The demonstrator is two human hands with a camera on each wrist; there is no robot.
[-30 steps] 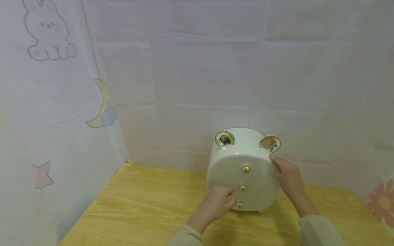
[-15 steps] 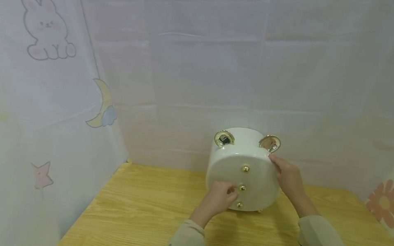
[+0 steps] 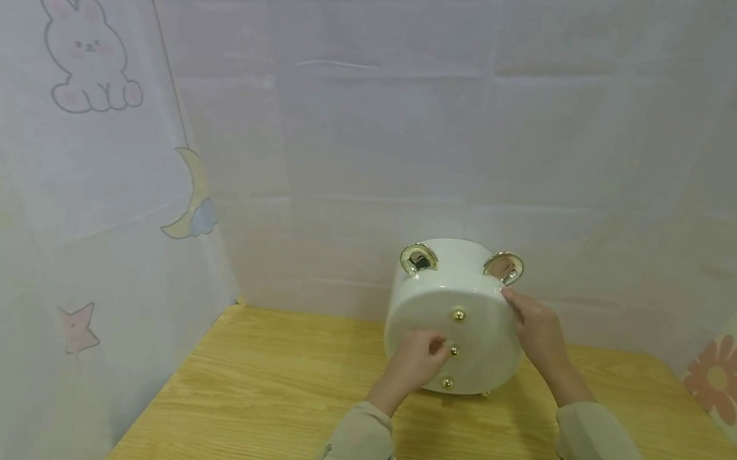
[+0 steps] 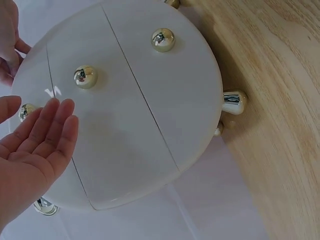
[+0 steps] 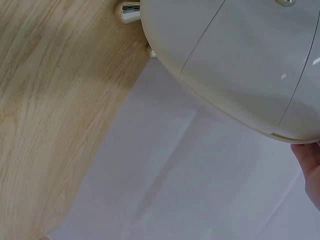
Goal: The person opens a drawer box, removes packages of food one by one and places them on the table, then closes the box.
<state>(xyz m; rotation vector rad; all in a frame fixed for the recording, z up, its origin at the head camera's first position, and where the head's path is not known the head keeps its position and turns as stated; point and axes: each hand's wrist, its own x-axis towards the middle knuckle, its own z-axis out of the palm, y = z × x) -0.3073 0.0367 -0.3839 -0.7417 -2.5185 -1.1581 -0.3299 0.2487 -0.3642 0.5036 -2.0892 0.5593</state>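
A rounded white drawer box (image 3: 486, 346) stands on the table, with gold ears on top and three gold knobs down its front. My left hand (image 3: 418, 357) is in front of it, left of the middle knob (image 3: 453, 351) in the head view. In the left wrist view the left hand's loosely bent fingers (image 4: 50, 132) and thumb lie either side of the top knob (image 4: 26, 111), which they partly cover; contact cannot be told. My right hand (image 3: 539, 334) touches the box's upper right edge. Its fingers (image 5: 306, 156) lie against the side, by a thin gap near the top drawer.
The wooden table (image 3: 249, 393) ends at the back against a pale fabric sheet (image 3: 366, 144). A printed sheet (image 3: 93, 62) with a rabbit and moon hangs at the left. Short gold feet (image 4: 234, 102) hold the box up.
The left hand has moved up along the box's front, from beside the lower knobs to beside the middle knob in the head view. The right hand and the box stay nearly in place.
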